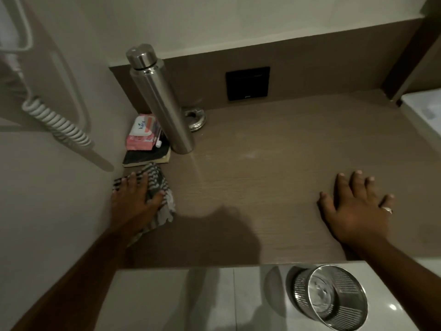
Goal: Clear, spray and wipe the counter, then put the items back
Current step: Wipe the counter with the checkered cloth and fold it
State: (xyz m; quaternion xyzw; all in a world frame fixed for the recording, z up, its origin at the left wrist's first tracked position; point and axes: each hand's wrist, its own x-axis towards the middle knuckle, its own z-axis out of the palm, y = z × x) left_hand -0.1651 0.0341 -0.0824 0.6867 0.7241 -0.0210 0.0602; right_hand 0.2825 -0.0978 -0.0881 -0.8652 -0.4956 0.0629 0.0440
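In the far left corner of the brown wood-grain counter (274,163) a tall steel bottle (162,101) with a screw cap is stood upright. Just behind its base a round metal ashtray (195,120) is seen. To the bottle's left a pink pack of Kara wipes (142,132) is stacked on a dark notebook (148,156), and a white-capped pen (158,139) is wedged between the pack and the bottle. A black wall plate (248,83) is set into the backsplash. A white coiled cord (55,120) is hung down the left wall. Below the counter's front edge a perforated metal bin (331,297) is stood on the pale tiled floor.

A grey-and-white striped cloth (160,194), crumpled, is pressed onto the counter beside the left wall, just in front of the notebook. It is covered by the left hand (134,199), fingers laid straight over it. The right hand (358,209) is laid flat on the bare counter with fingers spread wide, a ring (387,209) worn on one finger, well apart from the cloth.
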